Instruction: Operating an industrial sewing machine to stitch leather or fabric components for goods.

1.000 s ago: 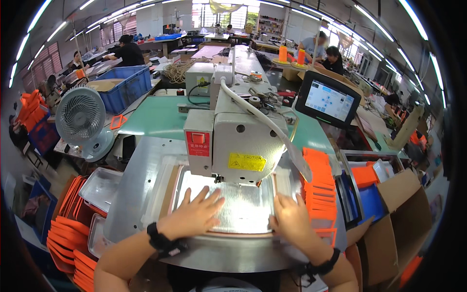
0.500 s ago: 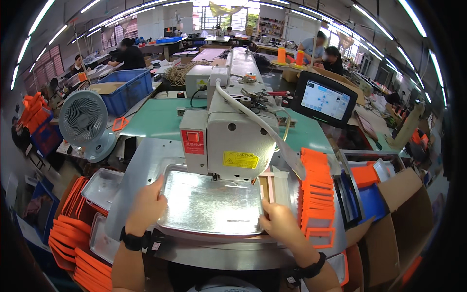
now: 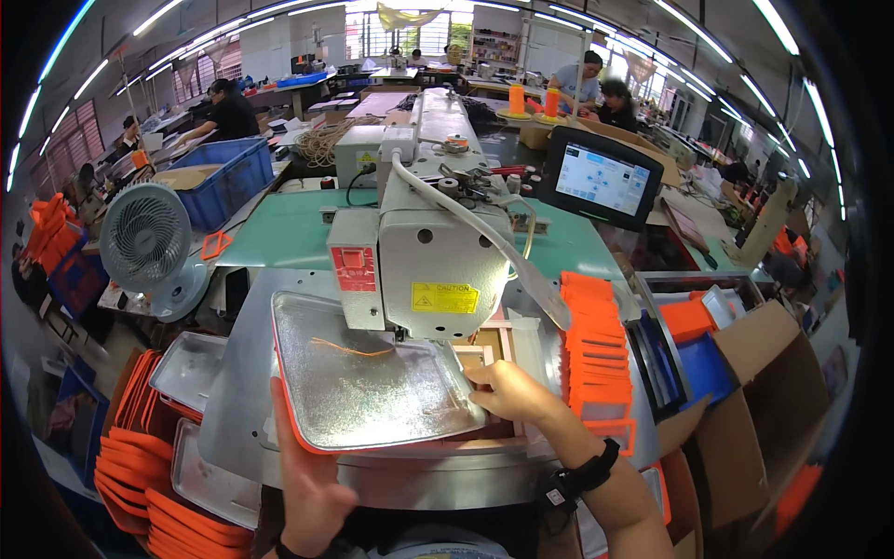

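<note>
A silvery padded rectangular tray with orange outer edging is askew below the sewing machine head, a loose orange thread across it. My right hand is closed on its right edge. Beside the left edge, my left hand touches it with fingers stretched out and thumb apart; some fingertips are hidden. Part of a pale frame jig shows on the steel plate beneath.
Orange frames lie stacked at right, near cardboard boxes. Orange pieces and more silvery trays crowd the left. A fan, blue crate and screen surround the machine. Co-workers are behind.
The silvery tray has shifted left out from under the head and turned, exposing the jig and orange edging. My left hand moved down and left; my right hand moved left with the tray.
</note>
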### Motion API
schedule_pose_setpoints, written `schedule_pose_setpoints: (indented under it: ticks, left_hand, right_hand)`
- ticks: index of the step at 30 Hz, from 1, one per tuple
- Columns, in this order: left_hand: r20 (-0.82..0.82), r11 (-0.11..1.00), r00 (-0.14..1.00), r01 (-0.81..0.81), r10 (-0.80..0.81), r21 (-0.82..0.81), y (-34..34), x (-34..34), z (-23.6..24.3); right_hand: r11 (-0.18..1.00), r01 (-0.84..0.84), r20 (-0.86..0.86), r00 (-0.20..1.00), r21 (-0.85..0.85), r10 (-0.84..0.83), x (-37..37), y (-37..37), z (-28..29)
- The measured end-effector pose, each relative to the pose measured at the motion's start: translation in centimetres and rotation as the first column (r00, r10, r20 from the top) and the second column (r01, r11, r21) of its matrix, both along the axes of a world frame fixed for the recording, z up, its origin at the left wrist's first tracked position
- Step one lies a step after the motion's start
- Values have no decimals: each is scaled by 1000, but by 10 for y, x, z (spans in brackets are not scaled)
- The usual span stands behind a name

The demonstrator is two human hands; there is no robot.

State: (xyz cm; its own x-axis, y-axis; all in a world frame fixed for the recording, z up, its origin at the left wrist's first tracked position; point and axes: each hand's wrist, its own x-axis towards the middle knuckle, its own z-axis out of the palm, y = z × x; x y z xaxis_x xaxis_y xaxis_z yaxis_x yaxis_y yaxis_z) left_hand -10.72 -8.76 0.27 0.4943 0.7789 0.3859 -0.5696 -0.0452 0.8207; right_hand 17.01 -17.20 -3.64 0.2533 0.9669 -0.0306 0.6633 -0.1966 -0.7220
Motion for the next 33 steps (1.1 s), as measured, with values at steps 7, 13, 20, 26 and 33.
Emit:
schedule_pose_setpoints:
  ticks: [7,13,20,26,33]
  left_hand:
    - [-241,947,964,-176,111,-269,0,-4,-43]
    - [-213,712,960,-279,183,-645,48,-62,-53]
    - [66,599,853,-306,518,-740,83,-118,-56]
    - [181,750,865,-281,468,-598,87,-95,-40]
    - [206,800,868,-293,452,-523,83,-86,-22]
  right_hand:
    - [980,-63,-87,993,188,80,-40,14,-11]
    - [934,-214,484,874,287,52,-73,-3,42]
    - [641,-98,583,538,761,-609,9,28,185]
    - [897,-235,538,843,374,-3,67,64,218]
    - [786,188,430,750,589,-502,35,-29,204]
